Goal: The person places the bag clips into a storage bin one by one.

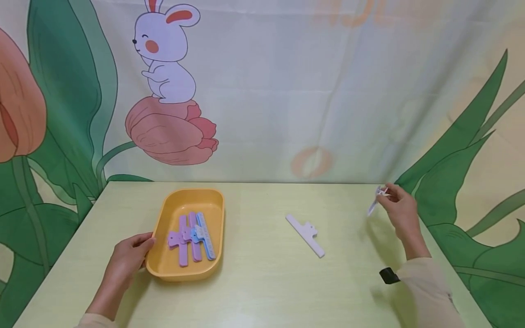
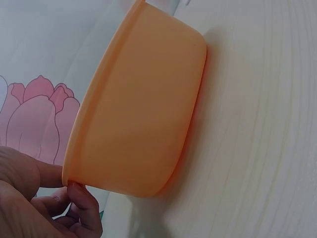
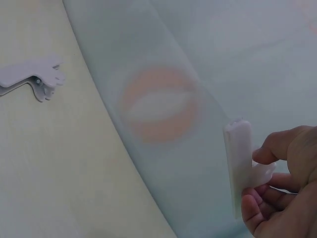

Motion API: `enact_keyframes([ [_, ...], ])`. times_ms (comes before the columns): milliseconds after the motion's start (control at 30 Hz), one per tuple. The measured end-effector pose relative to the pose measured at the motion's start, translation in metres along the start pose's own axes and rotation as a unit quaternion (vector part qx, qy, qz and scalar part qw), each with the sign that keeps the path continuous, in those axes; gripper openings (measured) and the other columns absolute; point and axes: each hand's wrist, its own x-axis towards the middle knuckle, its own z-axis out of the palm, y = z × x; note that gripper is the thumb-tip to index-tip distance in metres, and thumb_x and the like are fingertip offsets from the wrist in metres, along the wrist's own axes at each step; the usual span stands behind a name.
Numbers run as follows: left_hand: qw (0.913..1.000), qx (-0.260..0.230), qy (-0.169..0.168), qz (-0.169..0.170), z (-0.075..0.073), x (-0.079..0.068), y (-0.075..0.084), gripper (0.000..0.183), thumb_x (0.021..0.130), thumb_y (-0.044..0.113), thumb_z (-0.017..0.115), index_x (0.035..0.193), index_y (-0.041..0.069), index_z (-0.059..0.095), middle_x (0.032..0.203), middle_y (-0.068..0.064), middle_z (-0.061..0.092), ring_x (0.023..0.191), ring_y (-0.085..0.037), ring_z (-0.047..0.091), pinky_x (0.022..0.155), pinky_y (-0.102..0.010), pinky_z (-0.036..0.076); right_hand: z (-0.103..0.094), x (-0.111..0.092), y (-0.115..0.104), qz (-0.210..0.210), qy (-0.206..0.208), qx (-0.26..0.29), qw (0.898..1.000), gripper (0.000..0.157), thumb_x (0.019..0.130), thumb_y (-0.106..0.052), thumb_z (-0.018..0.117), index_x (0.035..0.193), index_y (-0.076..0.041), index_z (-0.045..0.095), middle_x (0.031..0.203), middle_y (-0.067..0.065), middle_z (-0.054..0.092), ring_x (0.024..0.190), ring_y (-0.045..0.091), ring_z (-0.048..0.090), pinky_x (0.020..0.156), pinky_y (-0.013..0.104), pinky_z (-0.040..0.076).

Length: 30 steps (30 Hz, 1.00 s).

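My left hand pinches the left rim of a yellow-orange plastic basket, seen from outside as a tray wall in the left wrist view. Inside it lie two purple clips and a blue clip, partly overlapping. Over the table's far right side, my right hand holds a pale clip by its handle between thumb and fingers; the right wrist view shows the clip's long bar. Between the hands a pale lilac clip lies on the table.
The light wood-grain table ends at the back against a printed curtain with a rabbit and flowers. A black strap piece sits by the right sleeve.
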Motion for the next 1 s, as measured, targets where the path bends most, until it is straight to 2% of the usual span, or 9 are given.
enact_keyframes([
  [167, 1.0, -0.002, 0.002, 0.004, 0.0, 0.0, 0.0, 0.051, 0.11, 0.021, 0.048, 0.148, -0.012, 0.044, 0.134, -0.029, 0.054, 0.087, -0.011, 0.06, 0.066, -0.023, 0.054, -0.008, -0.002, -0.006, -0.025, 0.008, 0.017, 1.0, 0.054, 0.1, -0.013, 0.067, 0.147, 0.006, 0.051, 0.109, -0.006, 0.06, 0.094, 0.002, 0.053, 0.075, 0.01, 0.049],
  [333, 1.0, -0.003, 0.001, 0.001, 0.0, -0.001, 0.001, 0.051, 0.11, 0.022, 0.048, 0.148, -0.011, 0.044, 0.133, -0.028, 0.055, 0.087, -0.011, 0.06, 0.066, -0.023, 0.054, -0.017, -0.004, -0.01, -0.049, 0.011, 0.023, 0.998, 0.054, 0.1, -0.015, 0.067, 0.148, 0.004, 0.051, 0.107, -0.012, 0.059, 0.097, 0.004, 0.053, 0.073, 0.011, 0.049],
  [567, 1.0, 0.001, 0.002, -0.003, 0.0, 0.0, 0.001, 0.051, 0.11, 0.023, 0.048, 0.149, -0.01, 0.044, 0.133, -0.027, 0.055, 0.089, -0.013, 0.06, 0.066, -0.024, 0.054, -0.026, -0.008, -0.016, -0.07, 0.006, 0.046, 0.996, 0.054, 0.1, -0.012, 0.067, 0.148, 0.007, 0.049, 0.109, -0.014, 0.059, 0.102, 0.005, 0.053, 0.076, 0.01, 0.049],
  [767, 0.9999, 0.008, 0.0, -0.008, 0.0, 0.001, 0.001, 0.052, 0.111, 0.025, 0.047, 0.15, -0.009, 0.044, 0.136, -0.028, 0.053, 0.091, -0.013, 0.06, 0.067, -0.024, 0.054, -0.033, -0.013, -0.02, -0.071, 0.016, 0.074, 0.995, 0.052, 0.099, -0.009, 0.069, 0.146, 0.006, 0.052, 0.108, -0.011, 0.061, 0.101, 0.007, 0.054, 0.075, 0.009, 0.049],
  [1000, 1.0, 0.007, 0.001, -0.007, 0.0, 0.0, 0.001, 0.051, 0.111, 0.024, 0.047, 0.149, -0.01, 0.044, 0.136, -0.028, 0.053, 0.092, -0.015, 0.06, 0.067, -0.024, 0.054, -0.035, -0.014, -0.02, -0.092, 0.002, 0.101, 0.991, 0.047, 0.097, -0.006, 0.071, 0.141, 0.005, 0.057, 0.109, -0.009, 0.064, 0.101, 0.009, 0.055, 0.076, 0.009, 0.05],
])
